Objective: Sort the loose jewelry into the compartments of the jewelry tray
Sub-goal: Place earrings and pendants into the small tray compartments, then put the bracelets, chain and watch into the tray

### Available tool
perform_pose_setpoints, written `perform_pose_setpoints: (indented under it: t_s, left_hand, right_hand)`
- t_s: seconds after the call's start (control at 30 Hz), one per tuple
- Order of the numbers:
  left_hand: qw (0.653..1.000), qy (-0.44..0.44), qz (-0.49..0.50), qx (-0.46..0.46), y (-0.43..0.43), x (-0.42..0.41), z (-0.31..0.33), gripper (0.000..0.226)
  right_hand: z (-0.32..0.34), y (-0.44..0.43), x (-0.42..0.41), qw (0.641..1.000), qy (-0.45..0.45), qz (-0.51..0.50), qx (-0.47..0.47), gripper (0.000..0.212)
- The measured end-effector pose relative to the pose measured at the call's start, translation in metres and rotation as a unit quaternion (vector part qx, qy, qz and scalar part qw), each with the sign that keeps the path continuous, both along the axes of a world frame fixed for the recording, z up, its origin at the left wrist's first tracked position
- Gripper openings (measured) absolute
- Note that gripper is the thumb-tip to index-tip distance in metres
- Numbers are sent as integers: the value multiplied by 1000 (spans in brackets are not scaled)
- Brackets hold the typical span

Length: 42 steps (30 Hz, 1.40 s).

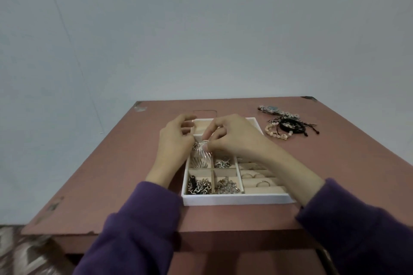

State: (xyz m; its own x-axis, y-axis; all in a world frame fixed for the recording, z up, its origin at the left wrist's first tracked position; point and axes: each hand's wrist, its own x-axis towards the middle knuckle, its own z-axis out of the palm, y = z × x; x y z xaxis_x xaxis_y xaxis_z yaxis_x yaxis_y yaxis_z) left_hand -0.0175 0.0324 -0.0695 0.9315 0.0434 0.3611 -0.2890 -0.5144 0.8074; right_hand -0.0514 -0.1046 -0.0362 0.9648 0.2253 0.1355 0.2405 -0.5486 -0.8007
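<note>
Over the jewelry tray [237, 199], left hand [176, 140], right hand [234, 138], pinch grip on silver jewelry [201, 148]; bracelets [288, 127] beyond.

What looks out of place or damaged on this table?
A heap of bracelets and a watch lie on the table, far right, outside the tray. The table's surface looks chipped at its far corners and left edge.

One tray [237, 200], one watch [269, 109], three rings [262, 183], one left hand [175, 140], one right hand [238, 138].
</note>
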Motion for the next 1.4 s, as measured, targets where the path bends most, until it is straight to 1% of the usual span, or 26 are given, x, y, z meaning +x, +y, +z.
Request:
perform_pose_setpoints:
  t_s: [0.07, 0.2, 0.3, 0.43, 0.57, 0.67, 0.77, 0.8, 0.87, 0.93, 1.0, 1.2, 1.27, 1.33, 1.4]
  left_hand:
    - [1000, -1, -1, -5, 0, -1, 0, 46]
    - [1000, -4, 0, -15, 1, 0, -1, 51]
    - [1000, -2, 2, -13, 2, 2, -2, 50]
    - [1000, -1, 5, -11, 2, 2, -2, 45]
    - [1000, -13, 18, -3, 3, 4, -4, 30]
    - [1000, 1, 28, -1, 4, 6, -5, 26]
    - [999, 33, 33, 6, 5, 14, -1, 26]
    - [998, 46, 30, 15, 5, 18, 2, 27]
    - [997, 63, 26, 39, 5, 27, 5, 30]
    - [994, 78, 23, 67, 4, 35, 6, 32]
    - [992, 86, 16, 86, 5, 40, 5, 30]
    - [993, 82, 4, 88, 6, 44, 4, 18]
    - [993, 78, 2, 84, 5, 43, 4, 15]
    - [994, 77, -3, 82, 4, 41, 3, 12]
    - [994, 79, -7, 77, 3, 38, 4, 10]
  right_hand:
    - [-4, 7, 0, 1000, 8, 9, -19, 14]
    - [-10, 15, 2, 998, 0, 7, -54, 18]
    - [-12, 16, 2, 997, -15, 16, -78, 14]
    - [-12, 15, 0, 991, -63, 27, -115, 5]
    - [-7, 5, -4, 989, -99, 26, -111, 7]
    - [0, -17, -2, 987, -127, -33, -88, 7]
    - [-2, -50, 4, 978, -139, -151, -28, 8]
    - [-7, -61, 10, 972, -135, -192, -16, 8]
    - [-14, -77, 21, 965, -102, -239, -33, 13]
    - [-20, -84, 29, 969, -43, -240, -28, 19]
    - [-22, -84, 32, 973, 2, -229, -25, 19]
    - [-23, -84, 36, 970, 13, -239, -28, 21]
    - [-22, -86, 35, 968, 6, -246, -46, 19]
    - [-20, -88, 31, 966, -1, -245, -84, 18]
    - [-19, -91, 30, 967, 2, -234, -98, 16]
